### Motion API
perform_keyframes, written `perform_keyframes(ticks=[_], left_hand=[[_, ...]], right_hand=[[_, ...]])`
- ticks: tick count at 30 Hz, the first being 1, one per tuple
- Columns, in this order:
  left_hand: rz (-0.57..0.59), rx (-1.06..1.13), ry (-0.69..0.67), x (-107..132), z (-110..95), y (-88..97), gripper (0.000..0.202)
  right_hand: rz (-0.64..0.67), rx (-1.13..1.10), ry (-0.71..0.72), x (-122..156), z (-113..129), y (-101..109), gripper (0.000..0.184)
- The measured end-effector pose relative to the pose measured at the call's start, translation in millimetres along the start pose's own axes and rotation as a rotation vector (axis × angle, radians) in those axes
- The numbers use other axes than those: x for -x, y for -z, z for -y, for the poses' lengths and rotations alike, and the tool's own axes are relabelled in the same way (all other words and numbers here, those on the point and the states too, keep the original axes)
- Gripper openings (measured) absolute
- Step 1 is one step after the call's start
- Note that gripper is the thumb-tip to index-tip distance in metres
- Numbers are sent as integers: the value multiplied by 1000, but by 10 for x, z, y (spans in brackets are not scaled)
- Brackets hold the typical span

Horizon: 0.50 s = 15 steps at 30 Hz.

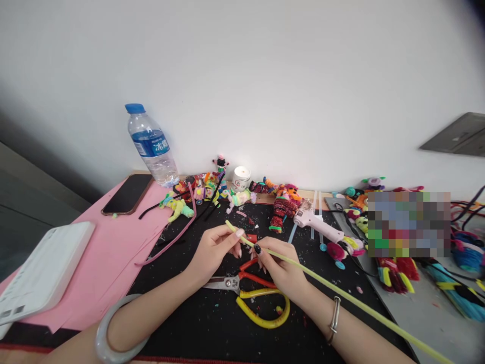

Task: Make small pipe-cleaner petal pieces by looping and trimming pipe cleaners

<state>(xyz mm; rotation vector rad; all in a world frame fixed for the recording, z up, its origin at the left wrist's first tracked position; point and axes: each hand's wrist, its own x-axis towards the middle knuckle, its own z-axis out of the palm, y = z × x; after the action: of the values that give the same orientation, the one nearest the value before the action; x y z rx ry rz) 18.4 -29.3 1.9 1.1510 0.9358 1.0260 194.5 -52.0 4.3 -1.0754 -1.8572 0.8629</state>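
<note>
Yellow-green: the colour of the long fuzzy stem (341,289), which runs from just left of centre down to the lower right corner, lifted above the black mat (212,323).
Left hand (215,247): closed, fingertips pinching the fuzzy stem near its upper end.
Right hand (278,265): closed in a pinch on the same stem, just beside the left hand, with the long free part trailing past its wrist.
Done so far: by the look of it very little on this piece; it is straight, with no bend, twist or cut showing. Small finished figures (212,189) stand in a row against the wall.
Left to do: any shaping of the stem, as far as I can judge.
Tools at hand: scissors (227,283) lie flat on the mat right under the hands; the glue gun (316,225) rests well apart to the right.
Edges: the wall closes the far side; pink paper (106,253) covers the left of the surface, with a phone (127,194) and a water bottle (153,149) towards its back.
Open room: bare mat towards the near edge; the right side is crowded with coloured stems and a grey board (417,308), which the trailing end crosses.
</note>
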Motion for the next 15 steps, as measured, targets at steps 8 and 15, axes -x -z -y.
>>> perform_keyframes(ticks=[8,15], left_hand=[[13,-130,-72,21,-35,-3,31],[254,-204,-30,42,-46,32,35]], right_hand=[[17,-19,57,-2,38,2,21],[2,-152,-30,17,-44,-7,34]])
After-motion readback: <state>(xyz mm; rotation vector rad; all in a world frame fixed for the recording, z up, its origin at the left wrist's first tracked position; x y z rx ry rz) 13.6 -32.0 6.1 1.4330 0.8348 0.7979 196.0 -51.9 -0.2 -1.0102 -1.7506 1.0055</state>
